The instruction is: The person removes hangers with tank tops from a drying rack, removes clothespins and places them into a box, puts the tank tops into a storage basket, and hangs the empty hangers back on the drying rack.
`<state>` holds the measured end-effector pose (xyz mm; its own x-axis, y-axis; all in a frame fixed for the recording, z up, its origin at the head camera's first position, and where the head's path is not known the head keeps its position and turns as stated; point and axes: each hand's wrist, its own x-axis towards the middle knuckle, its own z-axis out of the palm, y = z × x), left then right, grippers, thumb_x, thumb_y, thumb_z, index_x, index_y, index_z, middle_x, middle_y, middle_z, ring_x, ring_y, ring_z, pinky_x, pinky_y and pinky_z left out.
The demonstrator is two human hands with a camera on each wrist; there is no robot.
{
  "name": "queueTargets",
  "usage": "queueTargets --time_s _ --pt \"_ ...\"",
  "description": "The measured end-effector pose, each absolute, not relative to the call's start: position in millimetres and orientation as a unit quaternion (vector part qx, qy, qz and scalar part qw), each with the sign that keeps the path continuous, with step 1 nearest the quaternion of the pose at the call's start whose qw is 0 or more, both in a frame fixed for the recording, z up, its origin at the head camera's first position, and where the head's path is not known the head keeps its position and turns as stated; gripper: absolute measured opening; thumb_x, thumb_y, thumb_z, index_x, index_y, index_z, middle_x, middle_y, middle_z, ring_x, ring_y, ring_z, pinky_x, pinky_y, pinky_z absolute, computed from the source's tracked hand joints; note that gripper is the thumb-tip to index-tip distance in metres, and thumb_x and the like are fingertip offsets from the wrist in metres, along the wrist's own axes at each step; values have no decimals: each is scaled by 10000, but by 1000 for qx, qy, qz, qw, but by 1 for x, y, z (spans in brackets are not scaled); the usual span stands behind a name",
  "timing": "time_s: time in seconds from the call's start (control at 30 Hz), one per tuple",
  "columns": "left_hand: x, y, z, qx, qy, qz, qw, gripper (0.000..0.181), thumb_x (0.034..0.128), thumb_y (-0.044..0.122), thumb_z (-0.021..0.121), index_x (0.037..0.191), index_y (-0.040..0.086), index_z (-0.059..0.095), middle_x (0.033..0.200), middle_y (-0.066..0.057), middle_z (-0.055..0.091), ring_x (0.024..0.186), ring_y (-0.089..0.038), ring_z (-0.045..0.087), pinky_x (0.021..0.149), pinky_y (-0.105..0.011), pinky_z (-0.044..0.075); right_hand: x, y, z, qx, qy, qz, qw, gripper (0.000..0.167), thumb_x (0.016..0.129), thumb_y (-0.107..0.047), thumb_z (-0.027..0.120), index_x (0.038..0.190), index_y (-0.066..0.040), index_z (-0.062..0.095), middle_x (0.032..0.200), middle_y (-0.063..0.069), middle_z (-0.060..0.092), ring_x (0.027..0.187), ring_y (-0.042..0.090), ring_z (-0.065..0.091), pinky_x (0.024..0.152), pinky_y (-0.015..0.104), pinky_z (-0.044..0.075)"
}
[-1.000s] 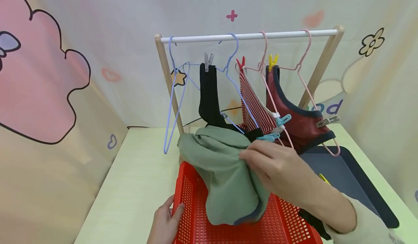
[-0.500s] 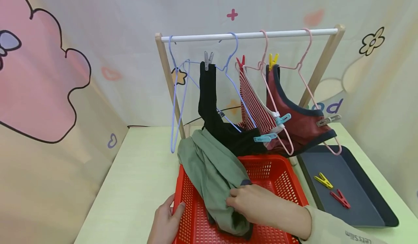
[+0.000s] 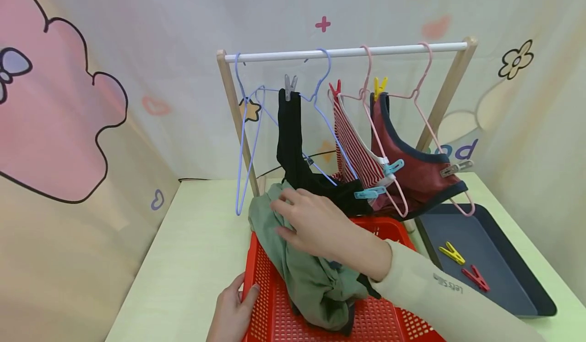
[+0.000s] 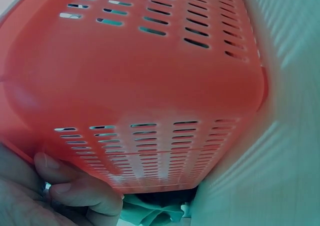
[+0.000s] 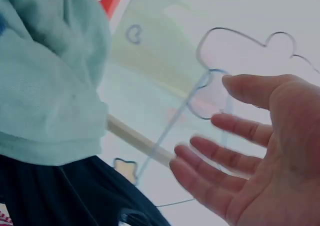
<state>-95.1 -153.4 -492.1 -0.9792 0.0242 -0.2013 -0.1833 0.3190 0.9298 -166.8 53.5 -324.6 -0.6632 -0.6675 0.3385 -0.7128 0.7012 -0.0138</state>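
Grips red basket (image 3: 263, 268) at 9 o'clock with curled left hand (image 3: 233, 306); hovers with right hand (image 3: 316, 222) (the nearer) loosely spread, empty, just beside green cloth (image 3: 311, 286), draped basketward lengthwise from 11 o'clock, mostly toward 5 from fingertips.

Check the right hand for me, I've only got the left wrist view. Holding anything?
Observer: No. In the right wrist view, the right hand is open, clear of the green garment.
Operator: What's right of the red basket?
Observer: A gray tray with a yellow clothespin and a red clothespin in it.
Operator: Anywhere free to hang more?
Observer: The leftmost blue hanger has no garment on it.
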Motion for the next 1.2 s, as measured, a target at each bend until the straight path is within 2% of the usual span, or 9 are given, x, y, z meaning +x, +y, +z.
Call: queueTargets --time_s 0.17,0.3,0.47,0.6,0.7,0.83,0.93,1.07,1.2 --pt "-95 -155 -491 -55 814 571 90 501 995 205 524 1425 -32 425 727 -134 725 598 -194 698 540 -324 555 -188 27 -340 311 -943 15 122 513 891 -447 689 1315 -182 574 1258 87 616 980 250 643 749 366 574" --pt "-96 -156 -489 -54 813 574 85 497 993 190 517 1423 -40 424 769 -154 734 614 -208 709 538 -326 563 -202 8 -354 253 -964 -14 76 618 885 -546 646 1383 -203 520 1264 127 620 968 286 666 749 405 576" --pt "-96 -156 -487 -52 812 573 93 516 999 195 509 1433 -60 396 791 -159 738 628 -211 717 548 -327 571 -212 -12 -372 203 -977 -69 7 782 860 -672 577 1469 -200 443 1284 159 616 974 267 690 756 375 582" --pt "-96 -155 -487 -52 814 571 93 510 1003 196 506 1431 -59 397 752 -141 731 615 -202 710 546 -323 566 -217 -23 -383 188 -979 -78 -22 835 830 -682 607 1467 -168 441 1274 148 626 988 238 686 764 355 584" --pt "-96 -154 -488 -53 815 570 91 510 1002 201 512 1429 -56 403 741 -137 728 612 -197 706 541 -319 562 -220 -27 -389 184 -979 -78 -24 738 841 -585 649 1414 -147 488 1241 142 623 967 219 672 746 347 583" --pt "-96 -152 -489 -52 813 572 91 532 996 210 524 1433 -65 395 782 -146 735 635 -202 713 547 -321 567 -223 -28 -399 195 -975 -107 3 390 880 -373 665 1197 -147 664 1087 94 649 829 166 655 632 303 567" --pt "-96 -151 -489 -52 811 575 92 544 995 219 529 1436 -67 389 806 -148 738 647 -206 719 553 -324 573 -225 -27 -401 219 -967 -128 25 192 897 -299 671 1017 -170 746 938 28 675 745 126 639 585 265 555" --pt "-96 -151 -490 -53 810 577 88 541 995 222 533 1438 -55 394 819 -157 739 648 -213 722 552 -328 577 -230 -21 -390 250 -960 -110 56 108 914 -244 669 883 -181 751 799 -17 673 680 109 623 569 253 550" --pt "-98 -152 -490 -54 808 579 92 545 994 222 533 1443 -52 390 831 -159 738 650 -216 722 553 -333 578 -232 -7 -367 263 -959 -54 94 158 946 -163 620 852 -148 746 789 23 665 678 150 623 568 289 549"
